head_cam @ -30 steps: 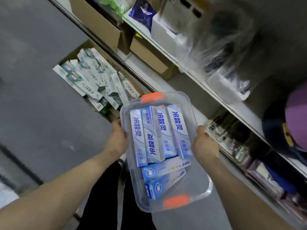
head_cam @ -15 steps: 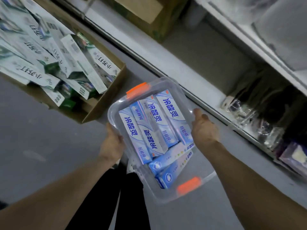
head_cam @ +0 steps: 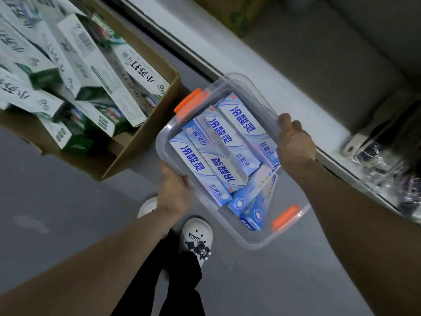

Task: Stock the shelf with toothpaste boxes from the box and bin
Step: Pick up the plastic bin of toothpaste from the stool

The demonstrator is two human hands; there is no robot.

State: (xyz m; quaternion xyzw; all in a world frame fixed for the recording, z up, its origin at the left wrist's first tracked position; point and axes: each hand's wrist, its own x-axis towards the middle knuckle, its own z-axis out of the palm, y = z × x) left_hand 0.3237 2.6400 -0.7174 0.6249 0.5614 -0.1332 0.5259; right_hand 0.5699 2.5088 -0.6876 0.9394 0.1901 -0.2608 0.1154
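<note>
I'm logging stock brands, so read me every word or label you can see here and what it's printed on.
"冷酸灵": blue boxes in the clear bin.
"抗敏感": the same blue boxes.
"小苏打": green-and-white boxes in the cardboard box.
Badge on the shoe and all small print: too blurred to read.

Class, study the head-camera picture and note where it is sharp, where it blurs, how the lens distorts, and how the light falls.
Head view: print on the blue toothpaste boxes in the clear bin is sharp; the wrapped goods at far right are dim and smeared; the frame is tilted, so the shelf edge runs diagonally; the wide lens enlarges the left forearm; light is flat, without hard shadows.
</note>
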